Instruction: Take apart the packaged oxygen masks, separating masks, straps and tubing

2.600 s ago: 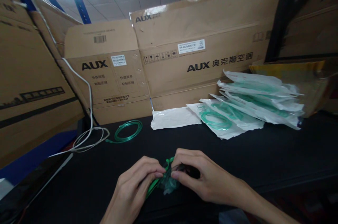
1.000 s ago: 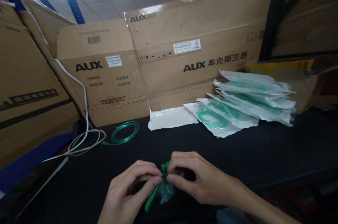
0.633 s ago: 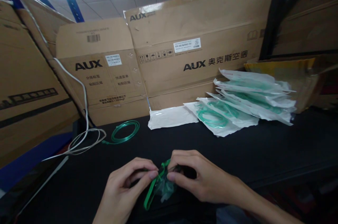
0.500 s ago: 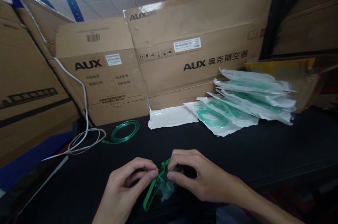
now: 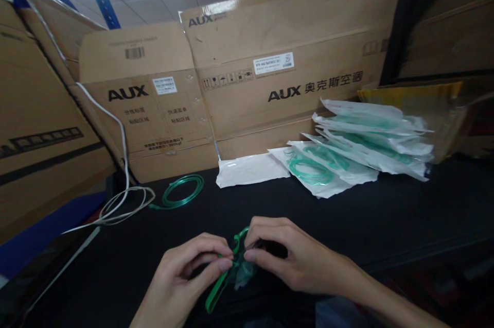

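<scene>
Both hands pinch one small thing low on the black table (image 5: pixel 386 225). The left hand (image 5: pixel 181 281) squeezes a green strap (image 5: pixel 216 291) with thumb and finger. The right hand (image 5: pixel 297 261) nips the clear green mask (image 5: pixel 242 272) beside it. Farther back lie a green tube coil (image 5: pixel 182 191) and white packets (image 5: pixel 363 148).

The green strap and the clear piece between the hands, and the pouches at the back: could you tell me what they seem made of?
Green strap: flat band, probably elastic or soft plastic, matte. Clear piece: translucent greenish soft plastic, glossy. Pouches: thin white film or paper-backed plastic, shiny, with green tubing showing through.
</scene>
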The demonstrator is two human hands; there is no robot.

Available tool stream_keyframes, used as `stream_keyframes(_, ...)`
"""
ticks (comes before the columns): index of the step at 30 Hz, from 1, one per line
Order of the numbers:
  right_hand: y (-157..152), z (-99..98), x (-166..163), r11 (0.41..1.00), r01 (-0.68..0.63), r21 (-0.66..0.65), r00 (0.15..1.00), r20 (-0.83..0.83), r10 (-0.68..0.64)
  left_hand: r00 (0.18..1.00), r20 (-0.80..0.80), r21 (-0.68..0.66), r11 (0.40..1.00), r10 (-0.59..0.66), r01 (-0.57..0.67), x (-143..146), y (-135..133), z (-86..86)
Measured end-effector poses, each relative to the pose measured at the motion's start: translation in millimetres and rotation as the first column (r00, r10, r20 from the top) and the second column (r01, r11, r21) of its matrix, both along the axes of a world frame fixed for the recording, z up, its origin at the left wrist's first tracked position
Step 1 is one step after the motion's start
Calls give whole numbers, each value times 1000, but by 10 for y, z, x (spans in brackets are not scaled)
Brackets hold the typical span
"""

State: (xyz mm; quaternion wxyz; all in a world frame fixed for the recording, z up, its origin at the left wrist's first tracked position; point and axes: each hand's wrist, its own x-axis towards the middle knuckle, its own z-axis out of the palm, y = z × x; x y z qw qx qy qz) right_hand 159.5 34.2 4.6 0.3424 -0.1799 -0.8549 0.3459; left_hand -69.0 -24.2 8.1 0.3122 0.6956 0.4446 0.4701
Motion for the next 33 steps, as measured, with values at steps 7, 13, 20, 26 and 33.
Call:
stream_keyframes(7,-1,-10,-7,1000,18,-5,1000,19,-18,988,-139,124,991,69,-52,34,-19,11)
stream_keyframes(13,-14,18,1,999,47,-10,999,24,-47,964,-238,154,985,118,-82,23,-34,4)
stream_keyframes(20,31,-34,-30,989,141,-42,988,-58,-143,956,-280,30,996,87,-82,68,8,-92)
stream_keyframes(26,27,-80,-32,972,220,88,974,-76,-214,988,-119,-87,990,99,-109,164,74,-124)
stream_keyframes(33,49,-118,-59,978,115,176,993,-42,-110,989,-121,-136,986,82,-99,224,38,-149)
